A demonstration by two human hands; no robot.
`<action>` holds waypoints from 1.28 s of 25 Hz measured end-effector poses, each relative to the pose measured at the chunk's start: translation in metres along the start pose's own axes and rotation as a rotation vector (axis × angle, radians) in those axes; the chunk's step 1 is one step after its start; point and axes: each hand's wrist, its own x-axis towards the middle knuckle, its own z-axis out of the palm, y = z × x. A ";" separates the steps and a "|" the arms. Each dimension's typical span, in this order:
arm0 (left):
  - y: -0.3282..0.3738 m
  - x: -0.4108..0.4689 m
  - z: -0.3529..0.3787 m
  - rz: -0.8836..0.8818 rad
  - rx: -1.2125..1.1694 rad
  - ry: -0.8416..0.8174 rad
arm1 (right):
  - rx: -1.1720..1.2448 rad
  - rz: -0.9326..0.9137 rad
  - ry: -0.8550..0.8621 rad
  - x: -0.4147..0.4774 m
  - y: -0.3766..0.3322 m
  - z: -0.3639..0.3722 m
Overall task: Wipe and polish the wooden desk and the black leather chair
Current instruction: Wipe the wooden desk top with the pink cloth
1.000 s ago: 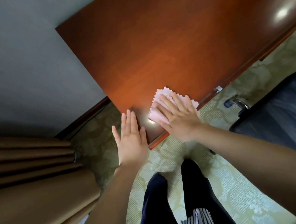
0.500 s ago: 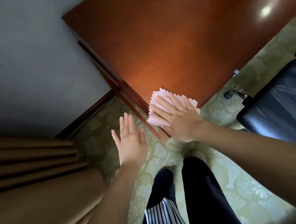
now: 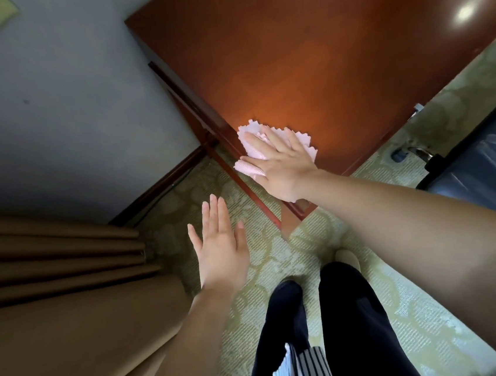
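flat and spread, the right hand (image 3: pixel 284 165) presses the pink cloth (image 3: pixel 252 127) onto the wooden desk (image 3: pixel 318 58), fingers straight rather than curled round it. since a second ago the cloth has slid leftward across the near corner, and now one fold of it hangs over the desk's left edge, above the leg frame (image 3: pixel 240 185). the left hand (image 3: pixel 221 252), which was resting its fingertips on that corner, has come off the wood and hovers open over the patterned carpet (image 3: pixel 374 297), holding nothing. the person has also stepped back a little, so the underside rail shows. to my eye this corner stroke is finishing, and the broad glossy top further away looks like the next stretch to cover. the black leather chair (image 3: pixel 483 163) stands apart at the right, untouched by either hand.
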 end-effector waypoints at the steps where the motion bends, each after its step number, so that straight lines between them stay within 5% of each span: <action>1: 0.000 -0.001 0.000 0.008 0.008 0.001 | -0.006 -0.014 0.009 -0.008 0.001 0.002; 13: 0.023 0.004 0.000 0.100 0.057 -0.063 | 0.106 -0.125 0.041 -0.118 0.028 0.043; 32: 0.019 0.024 0.010 0.004 -0.065 -0.088 | -0.008 0.087 -0.251 -0.026 -0.010 -0.070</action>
